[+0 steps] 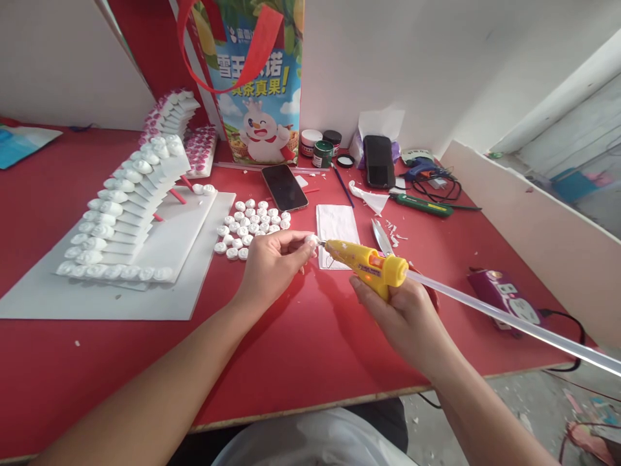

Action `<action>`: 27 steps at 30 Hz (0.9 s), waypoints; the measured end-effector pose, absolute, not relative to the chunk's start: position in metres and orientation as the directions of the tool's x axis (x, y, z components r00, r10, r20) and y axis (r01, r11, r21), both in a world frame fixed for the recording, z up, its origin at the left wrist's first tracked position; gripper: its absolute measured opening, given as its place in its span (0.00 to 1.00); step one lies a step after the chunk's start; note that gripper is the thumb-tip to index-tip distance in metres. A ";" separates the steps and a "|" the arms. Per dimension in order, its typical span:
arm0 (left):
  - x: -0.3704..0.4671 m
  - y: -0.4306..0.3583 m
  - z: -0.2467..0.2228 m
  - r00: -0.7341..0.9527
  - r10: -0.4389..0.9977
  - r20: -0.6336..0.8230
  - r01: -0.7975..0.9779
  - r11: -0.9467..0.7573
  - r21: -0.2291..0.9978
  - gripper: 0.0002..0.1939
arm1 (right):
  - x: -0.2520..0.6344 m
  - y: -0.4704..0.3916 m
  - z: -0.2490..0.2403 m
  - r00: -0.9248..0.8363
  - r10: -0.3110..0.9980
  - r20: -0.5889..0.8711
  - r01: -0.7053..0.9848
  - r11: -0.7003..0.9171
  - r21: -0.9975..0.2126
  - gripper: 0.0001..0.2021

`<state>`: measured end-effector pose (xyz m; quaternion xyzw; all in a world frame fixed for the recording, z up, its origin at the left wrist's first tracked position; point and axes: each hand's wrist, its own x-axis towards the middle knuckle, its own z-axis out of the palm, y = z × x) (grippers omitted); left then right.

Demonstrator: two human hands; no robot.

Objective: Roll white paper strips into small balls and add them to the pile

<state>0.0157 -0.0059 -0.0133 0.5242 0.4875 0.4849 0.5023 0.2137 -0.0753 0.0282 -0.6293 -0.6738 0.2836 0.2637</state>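
Note:
My left hand (274, 262) pinches a small white rose (312, 241) between thumb and fingers, over the middle of the red table. In my right hand (410, 314) is a yellow glue gun (366, 264), its nozzle at the rose; a long clear glue stick (504, 317) sticks out of its back. Several white roses (237, 243) lie in a cluster behind my left hand. On the left, a curved stepped white piece (140, 207) edged with white roses stands on a white board (206, 243).
Behind my hands are a folded white tissue (337, 223), scissors (382, 237), a phone (284, 188), paint jars (323, 154) and a green-handled tool (422, 205). A colourful bag (262, 123) stands at the back. A purple box (504, 299) with a cable sits right.

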 end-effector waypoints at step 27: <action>0.015 -0.005 -0.012 0.030 0.999 -0.044 -0.031 0.045 0.999 0.14 | 0.275 -0.044 0.038 0.310 0.934 0.176 0.759 -0.132 -0.638 0.20</action>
